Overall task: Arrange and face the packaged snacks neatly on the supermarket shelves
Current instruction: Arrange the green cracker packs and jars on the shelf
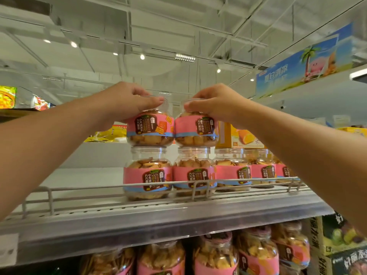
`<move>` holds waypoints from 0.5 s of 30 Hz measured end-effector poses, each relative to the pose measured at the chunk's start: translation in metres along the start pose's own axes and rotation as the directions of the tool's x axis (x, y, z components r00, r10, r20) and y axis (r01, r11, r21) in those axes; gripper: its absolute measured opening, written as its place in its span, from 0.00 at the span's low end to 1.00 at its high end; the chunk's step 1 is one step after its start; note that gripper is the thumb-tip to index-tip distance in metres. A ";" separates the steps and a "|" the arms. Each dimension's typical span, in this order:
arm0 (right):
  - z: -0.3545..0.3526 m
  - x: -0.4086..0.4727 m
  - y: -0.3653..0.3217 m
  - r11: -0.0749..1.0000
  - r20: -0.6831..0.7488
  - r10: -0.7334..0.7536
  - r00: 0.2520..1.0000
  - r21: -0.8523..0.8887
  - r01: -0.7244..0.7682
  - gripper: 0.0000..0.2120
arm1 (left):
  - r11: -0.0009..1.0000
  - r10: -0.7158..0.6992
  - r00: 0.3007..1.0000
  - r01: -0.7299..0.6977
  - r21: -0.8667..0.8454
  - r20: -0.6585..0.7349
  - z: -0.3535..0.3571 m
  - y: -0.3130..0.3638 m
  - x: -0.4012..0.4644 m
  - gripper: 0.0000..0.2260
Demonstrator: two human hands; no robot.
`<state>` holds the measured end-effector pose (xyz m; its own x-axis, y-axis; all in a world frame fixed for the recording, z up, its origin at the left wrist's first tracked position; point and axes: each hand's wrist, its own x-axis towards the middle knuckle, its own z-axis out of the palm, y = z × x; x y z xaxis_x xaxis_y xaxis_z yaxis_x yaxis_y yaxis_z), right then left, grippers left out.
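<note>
Two clear biscuit jars with pink labels stand stacked on the top shelf (158,213). My left hand (123,102) grips the lid of the upper left jar (150,129). My right hand (216,103) grips the lid of the upper right jar (195,130). The two upper jars touch side by side, each sitting on a lower jar (148,175) (193,173) behind the white wire rail (119,187). More jars of the same kind (232,171) run along the shelf to the right. Both lids are mostly hidden by my fingers.
The shelf left of the jars is bare white board. An orange carton (240,138) stands behind the right jars. Below the shelf edge sit several similar jars (216,253) and a cardboard box (335,235). A blue banner (301,62) hangs at upper right.
</note>
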<state>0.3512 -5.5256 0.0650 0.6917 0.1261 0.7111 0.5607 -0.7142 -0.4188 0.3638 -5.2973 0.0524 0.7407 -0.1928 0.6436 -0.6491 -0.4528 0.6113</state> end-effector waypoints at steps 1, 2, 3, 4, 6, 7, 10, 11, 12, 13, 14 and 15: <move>0.002 0.000 0.001 1.000 -0.006 -0.002 1.000 0.013 0.002 0.13 | 1.000 -0.016 1.000 0.017 -0.014 0.014 0.001 -0.002 0.000 0.23; 0.003 0.000 0.001 1.000 -0.012 -0.001 1.000 0.025 0.002 0.12 | 0.999 -0.033 0.999 0.034 -0.034 0.031 0.001 -0.004 -0.001 0.20; 0.005 0.000 0.002 0.999 -0.017 0.001 1.000 0.035 -0.001 0.12 | 0.997 -0.050 0.997 0.053 -0.056 0.052 0.000 -0.007 -0.001 0.17; 0.007 0.001 0.003 0.999 -0.021 0.005 1.000 0.040 -0.004 0.12 | 0.995 -0.063 0.996 0.068 -0.073 0.069 -0.001 -0.010 -0.002 0.15; 0.010 0.002 0.002 1.000 -0.031 0.009 0.999 0.022 -0.009 0.13 | 0.993 -0.071 0.994 0.079 -0.090 0.088 -0.003 -0.016 -0.005 0.17; 0.011 0.001 0.001 1.000 -0.036 0.011 0.999 0.011 -0.011 0.13 | 0.992 -0.073 0.993 0.081 -0.097 0.090 -0.004 -0.018 -0.005 0.19; 0.015 0.002 -0.001 1.000 -0.049 0.012 0.999 -0.014 -0.012 0.13 | 0.990 -0.081 0.994 0.089 -0.111 0.073 -0.005 -0.020 -0.006 0.27; 0.017 0.001 -0.002 1.000 -0.055 0.014 0.998 -0.017 -0.015 0.13 | 0.988 -0.087 0.994 0.094 -0.120 0.063 -0.004 -0.020 -0.007 0.32; 0.018 0.001 -0.002 1.000 -0.064 0.017 0.998 -0.012 -0.018 0.13 | 0.985 -0.098 0.994 0.105 -0.134 0.057 -0.004 -0.020 -0.008 0.38; 0.020 0.000 -0.002 1.000 -0.075 0.021 0.997 -0.007 -0.022 0.13 | 0.981 -0.113 0.992 0.121 -0.150 0.062 -0.004 -0.022 -0.010 0.42; 0.020 -0.001 -0.003 1.000 -0.089 0.026 0.996 -0.004 -0.026 0.14 | 0.977 -0.128 0.989 0.139 -0.165 0.074 -0.004 -0.023 -0.011 0.44; 0.020 -0.003 -0.003 0.999 -0.101 0.032 0.994 0.002 -0.032 0.15 | 0.972 -0.140 0.986 0.155 -0.179 0.093 -0.004 -0.024 -0.013 0.44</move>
<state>0.3571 -5.5100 0.0525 0.6596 0.0327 0.7509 0.5392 -0.7166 -0.4425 0.3692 -5.2803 0.0311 0.8374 -0.2075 0.5056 -0.5466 -0.3145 0.7761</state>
